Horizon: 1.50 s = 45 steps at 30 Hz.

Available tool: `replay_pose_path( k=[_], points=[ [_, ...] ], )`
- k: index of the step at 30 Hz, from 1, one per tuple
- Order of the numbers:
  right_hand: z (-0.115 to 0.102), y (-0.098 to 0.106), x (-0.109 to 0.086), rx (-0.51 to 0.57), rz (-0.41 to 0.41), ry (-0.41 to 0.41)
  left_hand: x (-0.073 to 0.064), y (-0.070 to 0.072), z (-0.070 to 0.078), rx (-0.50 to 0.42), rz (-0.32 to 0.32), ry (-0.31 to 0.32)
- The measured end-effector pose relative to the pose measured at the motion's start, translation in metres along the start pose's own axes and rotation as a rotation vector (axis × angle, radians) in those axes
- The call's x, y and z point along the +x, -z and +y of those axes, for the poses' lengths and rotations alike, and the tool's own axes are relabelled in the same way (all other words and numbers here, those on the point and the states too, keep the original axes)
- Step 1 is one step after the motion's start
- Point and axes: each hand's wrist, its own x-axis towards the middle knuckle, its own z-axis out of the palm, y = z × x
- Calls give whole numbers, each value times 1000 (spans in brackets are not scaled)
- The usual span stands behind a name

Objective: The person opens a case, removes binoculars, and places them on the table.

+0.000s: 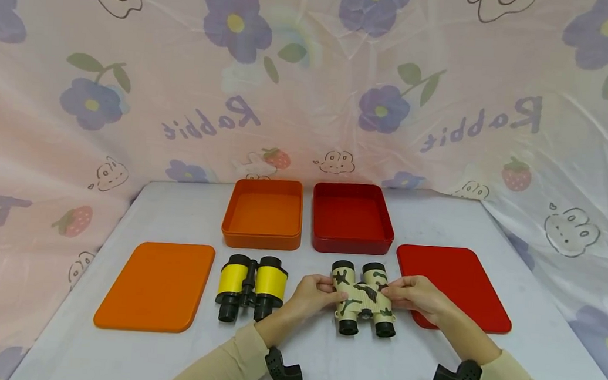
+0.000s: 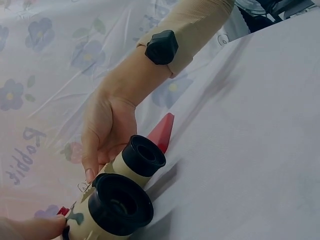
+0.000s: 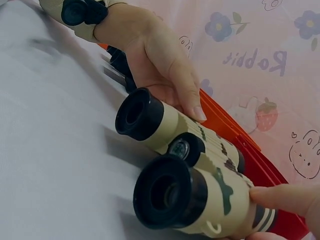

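Camouflage-patterned binoculars lie on the white table, eyepieces toward the person. My left hand grips their left barrel from the side, thumb along the top. On the opposite barrel, my right hand holds with thumb and fingers. Both black eyecups and a small compass between the barrels show in the right wrist view. Yellow-and-black binoculars lie just left of my left hand. Partly under my right hand is a flat red lid.
An orange box and a dark red box, both without lids, stand side by side at the table's back. A flat orange lid lies at the left. Behind the table hangs a flowered cloth.
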Motion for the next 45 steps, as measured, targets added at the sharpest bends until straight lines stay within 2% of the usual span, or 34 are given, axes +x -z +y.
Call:
replay_pose_path(
  k=[5, 16, 30, 45],
  points=[
    [0, -1, -2, 27, -17, -3, -2, 0, -1, 19, 1, 23],
    [1, -6, -1, 45, -13, -4, -4, 1, -4, 42, 17, 22],
    [-3, -8, -4, -56, 37, 11, -5, 4, -4, 56, 22, 25],
    [-20, 5, -3, -115, 30, 68, -6, 21, 9, 53, -28, -31]
  ],
)
